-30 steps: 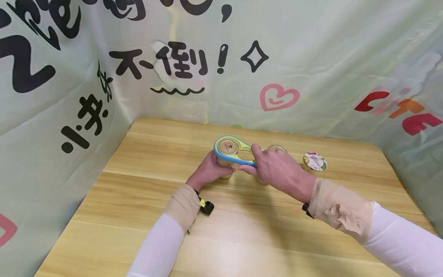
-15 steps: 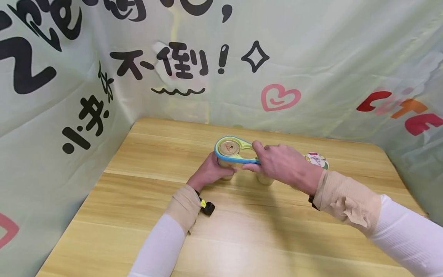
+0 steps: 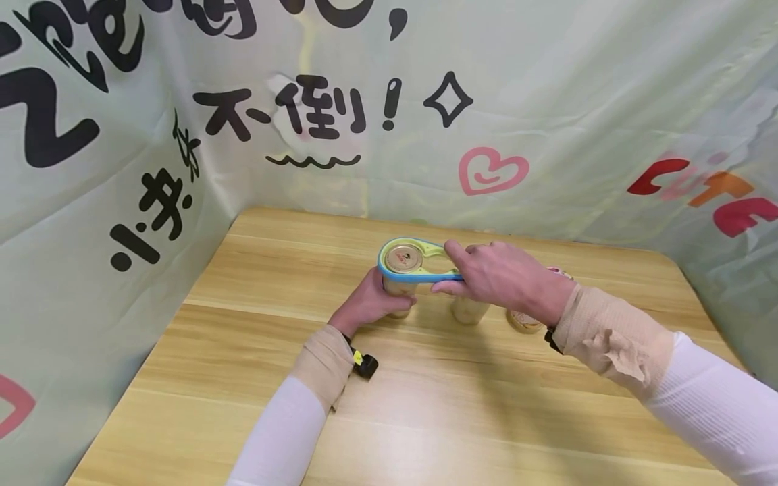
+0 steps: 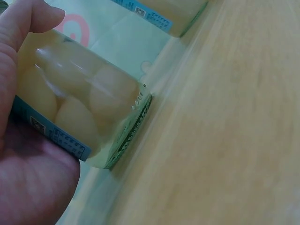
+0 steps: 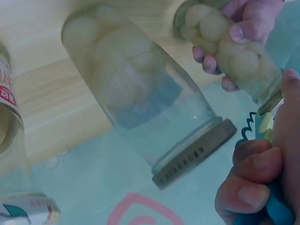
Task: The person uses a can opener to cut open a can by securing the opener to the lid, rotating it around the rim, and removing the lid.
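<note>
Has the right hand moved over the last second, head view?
Yes. In the head view, the right hand has shifted slightly up and rightward, now nearer in the picture to the printed pink heart.

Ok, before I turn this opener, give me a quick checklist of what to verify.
1. Left hand holding the jar: ok, it grips the side.
2. Right hand gripping the opener: ok.
3. Opener around the lid: ok, its ring encircles it in the head view.
4. Opener biting firmly on the lid: cannot tell, the contact is too small to see.
5. Second jar apart from the held one: ok, there is a gap.
6. Second jar out of the right hand's way: probably not ok, the hand partly covers it in the head view.
</note>
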`<state>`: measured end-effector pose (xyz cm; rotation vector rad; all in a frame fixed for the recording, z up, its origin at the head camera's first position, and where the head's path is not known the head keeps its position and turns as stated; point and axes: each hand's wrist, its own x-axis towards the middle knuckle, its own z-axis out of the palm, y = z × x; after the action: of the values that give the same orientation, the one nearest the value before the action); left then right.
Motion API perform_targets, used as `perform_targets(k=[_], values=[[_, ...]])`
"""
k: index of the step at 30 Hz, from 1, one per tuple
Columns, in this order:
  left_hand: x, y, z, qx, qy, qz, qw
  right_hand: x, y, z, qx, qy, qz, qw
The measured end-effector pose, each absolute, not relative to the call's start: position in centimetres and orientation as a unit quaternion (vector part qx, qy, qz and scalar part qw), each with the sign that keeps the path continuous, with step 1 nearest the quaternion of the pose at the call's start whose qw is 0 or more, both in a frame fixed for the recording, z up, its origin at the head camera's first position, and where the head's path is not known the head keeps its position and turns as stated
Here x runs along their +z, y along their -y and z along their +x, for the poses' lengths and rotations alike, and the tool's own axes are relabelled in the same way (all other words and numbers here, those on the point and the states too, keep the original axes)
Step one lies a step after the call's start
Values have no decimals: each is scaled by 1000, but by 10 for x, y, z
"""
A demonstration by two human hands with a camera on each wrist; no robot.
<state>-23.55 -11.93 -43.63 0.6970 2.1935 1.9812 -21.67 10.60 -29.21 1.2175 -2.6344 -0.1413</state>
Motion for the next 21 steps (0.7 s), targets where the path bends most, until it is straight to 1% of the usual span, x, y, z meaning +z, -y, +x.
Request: perform_targets(k=[4, 6, 11, 17, 21], values=[[-436, 118, -236, 643, -727, 237, 49, -285, -109, -216, -29, 910, 399, 112], [-436, 118, -236, 640, -729, 238, 49, -280, -110, -215, -9, 920, 380, 91], [-436, 117, -238, 631, -738, 236, 42, -271, -113, -208, 67, 945, 320, 15], [-431, 117, -235, 633, -742, 216, 57, -268, -123, -195, 157, 948, 275, -29], [-416, 119, -226, 634, -742, 211, 61, -270, -131, -185, 205, 946, 244, -56]])
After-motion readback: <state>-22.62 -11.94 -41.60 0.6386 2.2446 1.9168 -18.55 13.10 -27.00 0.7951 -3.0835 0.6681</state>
